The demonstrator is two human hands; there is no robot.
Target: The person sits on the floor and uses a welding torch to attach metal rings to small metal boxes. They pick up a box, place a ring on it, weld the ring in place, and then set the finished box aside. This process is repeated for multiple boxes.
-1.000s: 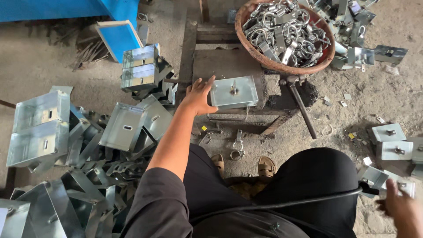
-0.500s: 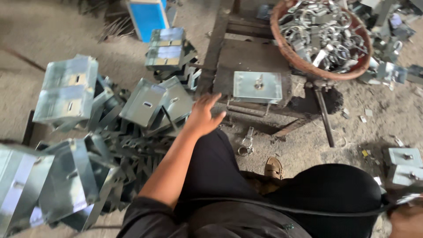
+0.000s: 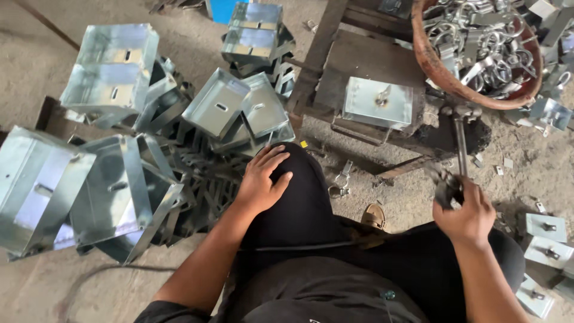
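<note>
Steel lever handle sits inside the right hand's closed grip; left hand rests flat, open, on knee.

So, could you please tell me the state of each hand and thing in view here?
left hand: open, flat on the knee
right hand: closed round the lever handle
metal box on the press: lying flat, untouched
round basket: full of metal clips
loose boxes: heaped on the floor

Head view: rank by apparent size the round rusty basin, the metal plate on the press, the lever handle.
1. Round rusty basin of metal clips, cropped by the frame
2. Square galvanised metal plate on the press
3. Dark lever handle, gripped by the right hand
</note>
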